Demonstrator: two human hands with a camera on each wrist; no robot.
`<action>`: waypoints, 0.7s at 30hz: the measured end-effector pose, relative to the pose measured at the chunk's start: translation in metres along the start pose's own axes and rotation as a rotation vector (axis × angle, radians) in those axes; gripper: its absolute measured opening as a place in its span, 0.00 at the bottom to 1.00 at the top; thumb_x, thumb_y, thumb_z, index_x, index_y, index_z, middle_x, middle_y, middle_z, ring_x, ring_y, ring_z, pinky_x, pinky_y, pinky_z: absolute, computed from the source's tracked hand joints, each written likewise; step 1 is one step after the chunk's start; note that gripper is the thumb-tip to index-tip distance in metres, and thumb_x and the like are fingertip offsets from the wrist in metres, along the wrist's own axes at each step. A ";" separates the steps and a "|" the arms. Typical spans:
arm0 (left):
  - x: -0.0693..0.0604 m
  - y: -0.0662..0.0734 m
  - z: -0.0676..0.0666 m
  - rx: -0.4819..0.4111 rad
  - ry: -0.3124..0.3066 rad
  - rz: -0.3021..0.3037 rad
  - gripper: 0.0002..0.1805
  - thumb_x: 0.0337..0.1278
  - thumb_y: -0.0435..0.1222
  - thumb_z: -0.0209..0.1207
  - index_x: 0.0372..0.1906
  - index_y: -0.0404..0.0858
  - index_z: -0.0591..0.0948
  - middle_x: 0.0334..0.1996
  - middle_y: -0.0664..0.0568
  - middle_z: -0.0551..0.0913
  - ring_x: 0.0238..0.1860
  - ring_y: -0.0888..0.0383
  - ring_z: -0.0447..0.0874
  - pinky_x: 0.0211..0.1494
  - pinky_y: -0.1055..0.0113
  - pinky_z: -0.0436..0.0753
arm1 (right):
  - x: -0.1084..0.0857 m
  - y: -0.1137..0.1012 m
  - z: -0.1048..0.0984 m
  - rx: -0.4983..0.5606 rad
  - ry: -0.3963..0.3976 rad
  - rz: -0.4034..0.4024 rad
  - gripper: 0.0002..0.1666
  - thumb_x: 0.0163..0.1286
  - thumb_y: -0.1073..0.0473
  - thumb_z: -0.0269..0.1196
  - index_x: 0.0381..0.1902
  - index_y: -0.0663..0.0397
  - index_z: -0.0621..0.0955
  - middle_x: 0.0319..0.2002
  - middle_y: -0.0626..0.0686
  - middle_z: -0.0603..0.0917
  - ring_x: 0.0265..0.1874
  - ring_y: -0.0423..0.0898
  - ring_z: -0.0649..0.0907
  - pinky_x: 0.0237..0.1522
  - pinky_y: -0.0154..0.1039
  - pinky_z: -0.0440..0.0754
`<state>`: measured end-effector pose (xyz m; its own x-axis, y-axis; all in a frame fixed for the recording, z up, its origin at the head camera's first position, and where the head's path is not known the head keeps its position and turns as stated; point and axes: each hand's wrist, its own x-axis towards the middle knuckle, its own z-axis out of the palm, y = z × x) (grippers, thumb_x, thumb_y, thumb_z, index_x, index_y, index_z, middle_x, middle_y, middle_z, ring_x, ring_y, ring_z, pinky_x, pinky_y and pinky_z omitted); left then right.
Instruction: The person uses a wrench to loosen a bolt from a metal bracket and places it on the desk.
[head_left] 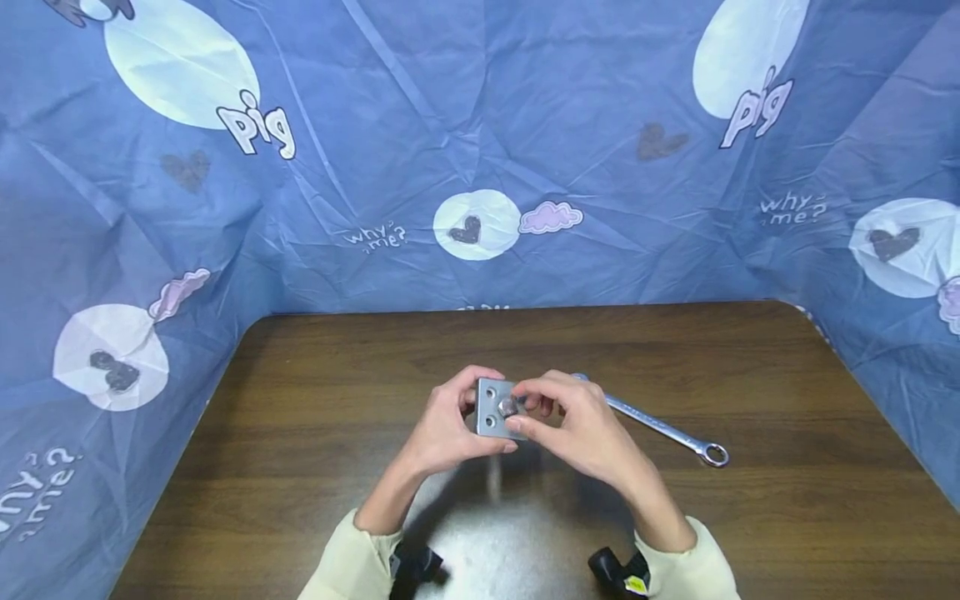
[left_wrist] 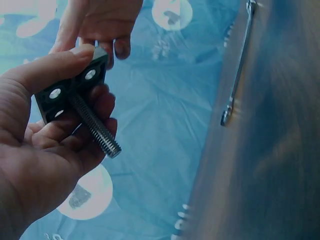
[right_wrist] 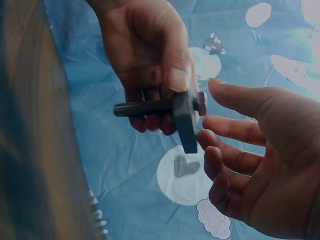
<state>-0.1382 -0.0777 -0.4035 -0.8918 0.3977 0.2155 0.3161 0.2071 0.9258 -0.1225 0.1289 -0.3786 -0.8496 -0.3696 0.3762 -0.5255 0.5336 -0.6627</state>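
Observation:
My left hand [head_left: 446, 425] holds a square grey metal plate [head_left: 489, 398] by its edges, thumb on one side and fingers on the other. Round holes show in the plate. Through it runs a bolt [right_wrist: 142, 108], whose hexagonal head [head_left: 507, 407] faces my right hand. In the left wrist view the long threaded shank [left_wrist: 97, 127] sticks out toward the left palm. My right hand [head_left: 581, 421] is beside the plate, thumb and index finger spread around the bolt head. A small gap separates its thumb from the head in the right wrist view.
A combination wrench [head_left: 660, 427] lies on the brown wooden table [head_left: 337, 375], just beyond and right of my right hand. Blue printed cloth [head_left: 405, 167] hangs behind the table and along both sides.

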 end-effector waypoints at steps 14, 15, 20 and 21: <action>-0.018 0.019 0.009 0.010 0.059 0.133 0.38 0.30 0.28 0.78 0.56 0.33 0.76 0.33 0.40 0.90 0.32 0.70 0.86 0.35 0.69 0.84 | -0.012 -0.019 0.001 -0.048 0.114 -0.143 0.18 0.53 0.54 0.77 0.41 0.51 0.87 0.28 0.45 0.82 0.29 0.35 0.78 0.33 0.32 0.79; -0.018 0.020 0.009 -0.002 0.060 0.138 0.38 0.30 0.28 0.78 0.56 0.33 0.75 0.33 0.40 0.90 0.32 0.70 0.86 0.35 0.69 0.84 | -0.013 -0.020 0.000 -0.049 0.118 -0.147 0.18 0.53 0.54 0.77 0.41 0.51 0.87 0.28 0.45 0.82 0.29 0.35 0.78 0.33 0.32 0.79; -0.020 0.021 0.011 -0.031 0.067 0.143 0.38 0.30 0.28 0.78 0.56 0.31 0.75 0.32 0.39 0.90 0.32 0.71 0.86 0.36 0.70 0.83 | -0.015 -0.021 -0.002 -0.058 0.128 -0.150 0.17 0.52 0.54 0.77 0.40 0.51 0.87 0.28 0.45 0.82 0.29 0.36 0.79 0.33 0.30 0.77; -0.020 0.021 0.011 -0.031 0.069 0.142 0.38 0.30 0.28 0.78 0.56 0.30 0.75 0.32 0.39 0.90 0.32 0.71 0.85 0.36 0.70 0.83 | -0.015 -0.022 -0.003 -0.060 0.129 -0.150 0.17 0.52 0.54 0.77 0.40 0.50 0.87 0.28 0.45 0.82 0.29 0.36 0.79 0.33 0.30 0.77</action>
<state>-0.1101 -0.0712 -0.3919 -0.8593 0.3588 0.3646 0.4313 0.1250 0.8935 -0.0988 0.1247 -0.3681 -0.7583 -0.3497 0.5502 -0.6449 0.5259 -0.5545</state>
